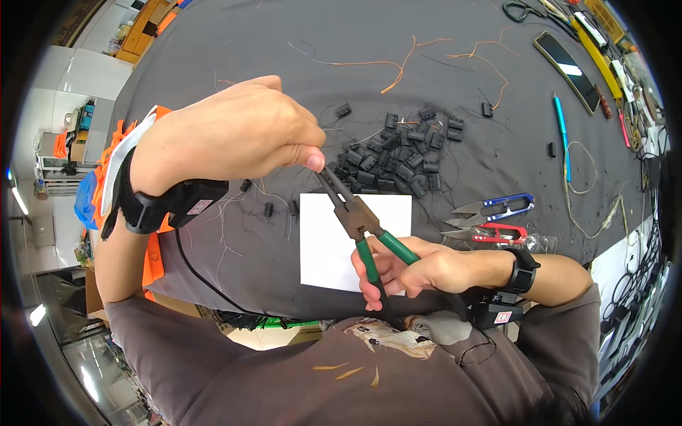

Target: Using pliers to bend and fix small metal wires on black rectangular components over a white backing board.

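My right hand [433, 271] is wrapped round the green handles of a pair of long-nose pliers [359, 217], held over a white sheet [320, 255]. The pliers point up and to the left. At their tips is my left hand [238, 131], its fingers curled and pinched together with the thumb beside the jaws. Whatever the left fingers hold is hidden or too small to make out. Just beyond the pliers lies a pile of small black cylindrical pieces [392, 157], with thin wires tangled among them.
Blue-handled snips [501, 207] and red-handled snips [490, 233] lie right of the sheet. Farther right are a blue pen-like tool [562, 135], a phone [567, 71] and black-handled scissors [524, 11]. Orange wire strands [398, 77] lie at the back of the dark cloth.
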A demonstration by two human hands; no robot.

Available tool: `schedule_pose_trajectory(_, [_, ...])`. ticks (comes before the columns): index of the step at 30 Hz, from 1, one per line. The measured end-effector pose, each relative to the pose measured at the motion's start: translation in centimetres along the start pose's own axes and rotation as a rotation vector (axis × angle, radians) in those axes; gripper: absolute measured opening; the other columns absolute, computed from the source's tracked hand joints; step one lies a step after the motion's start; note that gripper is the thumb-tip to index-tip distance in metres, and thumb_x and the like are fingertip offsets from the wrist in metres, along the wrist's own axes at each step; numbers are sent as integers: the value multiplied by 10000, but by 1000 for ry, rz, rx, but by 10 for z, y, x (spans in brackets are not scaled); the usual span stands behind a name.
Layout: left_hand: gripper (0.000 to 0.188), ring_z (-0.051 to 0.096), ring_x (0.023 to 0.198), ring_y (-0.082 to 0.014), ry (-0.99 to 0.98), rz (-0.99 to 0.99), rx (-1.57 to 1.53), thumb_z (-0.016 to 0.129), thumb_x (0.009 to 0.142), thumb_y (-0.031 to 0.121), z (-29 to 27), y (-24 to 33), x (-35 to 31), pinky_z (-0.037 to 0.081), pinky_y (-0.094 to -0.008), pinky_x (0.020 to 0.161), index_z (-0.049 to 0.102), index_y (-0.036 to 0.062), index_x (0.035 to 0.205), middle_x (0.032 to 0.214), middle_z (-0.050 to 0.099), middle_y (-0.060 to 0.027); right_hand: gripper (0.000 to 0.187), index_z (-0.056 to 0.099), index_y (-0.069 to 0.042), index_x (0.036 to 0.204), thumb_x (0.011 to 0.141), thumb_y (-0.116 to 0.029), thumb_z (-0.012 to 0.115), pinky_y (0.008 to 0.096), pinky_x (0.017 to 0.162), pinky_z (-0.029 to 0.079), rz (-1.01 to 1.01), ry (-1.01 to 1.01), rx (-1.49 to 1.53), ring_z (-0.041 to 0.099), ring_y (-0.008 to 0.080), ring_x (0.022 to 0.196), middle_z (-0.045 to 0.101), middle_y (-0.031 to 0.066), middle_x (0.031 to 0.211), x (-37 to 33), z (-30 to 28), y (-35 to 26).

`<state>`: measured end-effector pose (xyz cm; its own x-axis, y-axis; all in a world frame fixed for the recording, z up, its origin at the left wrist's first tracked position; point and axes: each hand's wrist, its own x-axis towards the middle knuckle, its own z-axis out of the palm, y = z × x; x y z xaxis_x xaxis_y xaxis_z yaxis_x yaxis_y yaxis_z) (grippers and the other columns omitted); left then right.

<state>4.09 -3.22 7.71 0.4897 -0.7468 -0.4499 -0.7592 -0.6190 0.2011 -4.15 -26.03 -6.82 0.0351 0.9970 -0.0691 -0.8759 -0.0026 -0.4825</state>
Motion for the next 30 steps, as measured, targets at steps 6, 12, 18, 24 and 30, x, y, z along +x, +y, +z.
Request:
schedule_pose_trajectory(6, [345,447,649,-219,23,54,19,542,887,308,0,-2,2,340,-325,709,486,65,649,612,467,-39,467,415,-79,1124,664,-3,441,242,657,365,-29,7,-58,518,146,841,528,55,902,0,3,0])
schedule_pose_trajectory(12, [378,423,651,-225,-11,-8,-112,523,899,326,0,-2,-15,337,-325,702,464,68,629,611,460,-45,409,406,-58,1188,799,-84,530,240,709,395,47,76,-116,510,124,826,558,58,924,-2,14,-15])
schedule_pose_trajectory(18, [385,415,642,-228,74,58,-110,515,902,335,7,-1,-8,335,-327,694,453,65,634,605,445,-49,141,437,-40,1061,948,-117,472,305,756,435,-139,6,-261,505,120,782,519,32,834,4,6,8])
schedule_pose_trajectory(24, [360,436,661,-217,15,3,-93,498,918,308,1,5,-6,338,-321,717,473,70,649,617,464,-34,218,446,-78,1104,983,-258,425,238,681,397,-44,32,-281,522,101,805,552,29,886,0,7,0])
schedule_pose_trajectory(30, [411,435,599,-146,-109,-345,-637,467,940,395,-2,-1,-20,369,-291,612,603,36,795,599,445,-20,380,380,-115,1284,969,-312,459,235,735,397,43,38,-186,550,112,953,581,56,1045,-1,9,-8])
